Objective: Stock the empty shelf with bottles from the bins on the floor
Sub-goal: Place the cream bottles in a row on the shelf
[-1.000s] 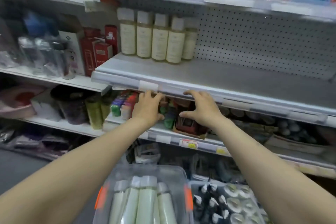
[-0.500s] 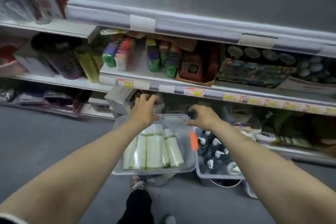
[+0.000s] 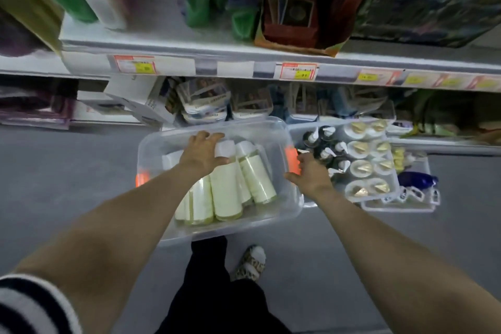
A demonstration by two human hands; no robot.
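Pale cream bottles (image 3: pixel 226 192) lie side by side in a clear bin (image 3: pixel 294 199) on the floor, below the shelves. My left hand (image 3: pixel 202 153) spreads wide over their white caps, holding nothing yet. My right hand (image 3: pixel 311 173), fingers loosely open, rests at the bin's orange latch (image 3: pixel 292 157). I should wrap one bottle's body firmly before lifting.

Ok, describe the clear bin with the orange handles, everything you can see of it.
The clear bin is see-through plastic, rectangular with rounded corners, lidless, with orange latches on its two short sides. It sits on the grey floor against a second bin. Pale bottles with white caps lie inside. The left hand reaches in onto a cap; the right hand is at its right edge.
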